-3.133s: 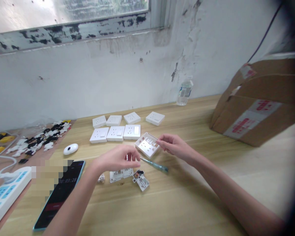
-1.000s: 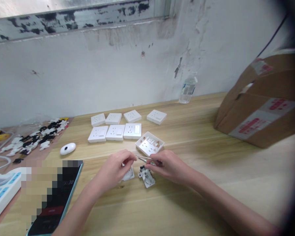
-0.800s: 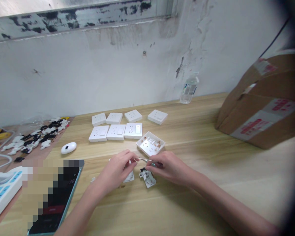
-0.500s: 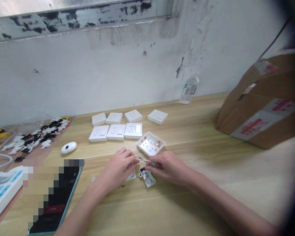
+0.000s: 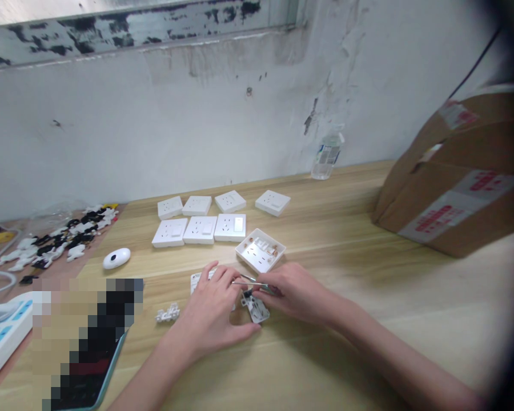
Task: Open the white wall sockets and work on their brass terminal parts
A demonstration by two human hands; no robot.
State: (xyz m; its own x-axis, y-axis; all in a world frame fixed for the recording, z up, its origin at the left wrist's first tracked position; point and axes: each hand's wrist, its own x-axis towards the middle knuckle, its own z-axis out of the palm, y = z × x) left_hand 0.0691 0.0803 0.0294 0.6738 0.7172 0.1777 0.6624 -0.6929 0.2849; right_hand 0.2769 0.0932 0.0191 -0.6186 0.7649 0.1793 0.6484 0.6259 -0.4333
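My right hand (image 5: 293,291) is closed on a pair of slim metal tweezers (image 5: 249,282), whose tips point left toward my left fingers. My left hand (image 5: 214,305) is spread, its thumb beside the lower edge of a small white socket module (image 5: 257,308) with a black piece at its top. Whether the thumb touches the module I cannot tell. Partly covered by the left hand is another white plastic part (image 5: 196,281). A white moulded piece (image 5: 168,313) lies left of that hand. Just behind both hands, an upturned white socket housing (image 5: 261,251) shows its brass fittings.
Several white switch-socket units (image 5: 200,229) stand in rows toward the wall. On the left are a white oval device (image 5: 116,258), a phone (image 5: 107,371), a power strip (image 5: 4,337) and loose black and white parts (image 5: 68,240). A bottle (image 5: 326,154) and cardboard box (image 5: 445,188) stand right.
My left hand has opened, its thumb dropping away from the fingers toward the module's lower edge. The tweezers' prongs now look farther apart. The view has shifted slightly.
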